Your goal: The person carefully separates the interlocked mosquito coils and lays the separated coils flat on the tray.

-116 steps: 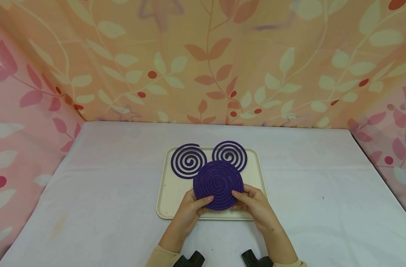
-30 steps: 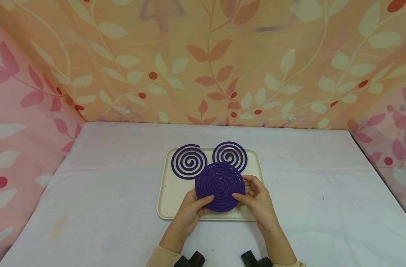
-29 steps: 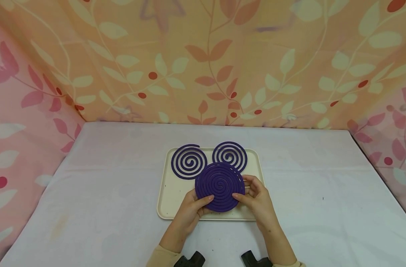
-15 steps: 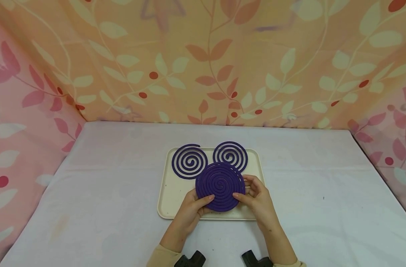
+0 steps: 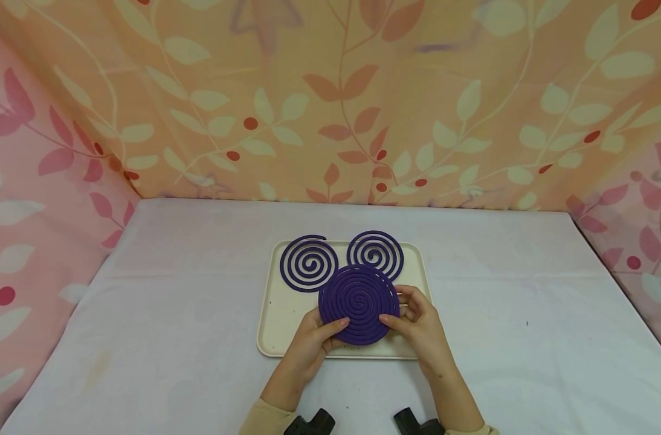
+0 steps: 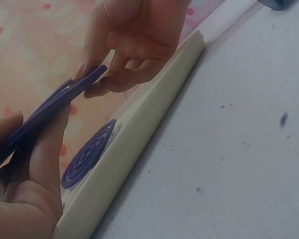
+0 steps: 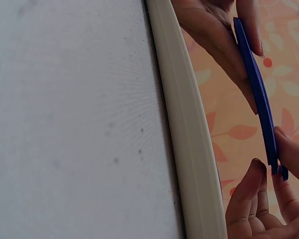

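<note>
A tightly wound dark purple mosquito coil [image 5: 359, 302], apparently two spirals nested together, is held up above a cream tray [image 5: 287, 326]. My left hand [image 5: 307, 345] pinches its lower left edge, thumb on top and fingers beneath. The right hand [image 5: 422, 329] pinches the right edge between thumb and fingers. Edge-on in the right wrist view, the coil [image 7: 259, 92] shows a strand slightly parted at its lower end; the left wrist view shows a similar split along the coil [image 6: 50, 107]. Two open single coils lie at the tray's back, one left [image 5: 310, 264], one right [image 5: 373, 258].
A white cloth covers the table [image 5: 173, 314]. Floral curtains [image 5: 341, 109] rise behind it and at both sides. Black wrist devices [image 5: 310, 423] show at the bottom edge. Both single coils reach past the tray's back rim.
Since the earliest frame, the right hand's fingers have moved up along the coil's right edge, and small gaps have appeared at its upper right. Over the last second, nothing visibly differs.
</note>
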`<action>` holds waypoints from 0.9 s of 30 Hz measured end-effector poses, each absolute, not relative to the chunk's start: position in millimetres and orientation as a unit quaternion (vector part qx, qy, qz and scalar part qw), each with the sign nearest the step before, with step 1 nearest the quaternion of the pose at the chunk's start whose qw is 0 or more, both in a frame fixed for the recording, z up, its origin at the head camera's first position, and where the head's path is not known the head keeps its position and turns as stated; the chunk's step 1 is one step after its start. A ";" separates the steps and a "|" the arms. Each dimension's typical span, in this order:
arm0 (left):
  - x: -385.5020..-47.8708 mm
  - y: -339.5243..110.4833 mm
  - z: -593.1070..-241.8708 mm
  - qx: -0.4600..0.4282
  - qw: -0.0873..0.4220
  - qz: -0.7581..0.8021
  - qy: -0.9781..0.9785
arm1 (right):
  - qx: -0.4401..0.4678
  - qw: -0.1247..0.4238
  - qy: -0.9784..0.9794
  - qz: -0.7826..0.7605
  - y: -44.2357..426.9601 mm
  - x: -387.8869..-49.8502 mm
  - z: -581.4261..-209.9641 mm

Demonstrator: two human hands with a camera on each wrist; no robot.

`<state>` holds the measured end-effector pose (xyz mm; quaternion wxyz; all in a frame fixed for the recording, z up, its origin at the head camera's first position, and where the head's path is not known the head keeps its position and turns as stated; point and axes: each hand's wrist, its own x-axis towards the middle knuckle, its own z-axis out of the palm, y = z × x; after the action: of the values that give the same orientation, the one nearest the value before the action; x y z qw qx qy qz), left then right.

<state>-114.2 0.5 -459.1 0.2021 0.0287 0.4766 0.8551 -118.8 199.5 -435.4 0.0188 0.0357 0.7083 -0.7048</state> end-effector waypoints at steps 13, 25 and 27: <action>-114.2 1.2 -459.2 0.030 0.206 0.856 0.473 | 0.038 -0.015 0.728 -0.684 198.4 -119.0 -434.0; -115.5 -1.9 -462.3 0.106 0.194 0.892 0.393 | 0.047 -0.033 0.730 -0.681 198.7 -120.5 -432.7; -115.3 -2.3 -463.2 0.122 0.192 0.894 0.387 | 0.051 -0.031 0.727 -0.684 198.9 -120.6 -432.8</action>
<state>-115.3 -2.3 -463.2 0.1922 0.1225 0.3868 0.8935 -120.6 198.9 -432.8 -0.0314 0.0513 0.7270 -0.6840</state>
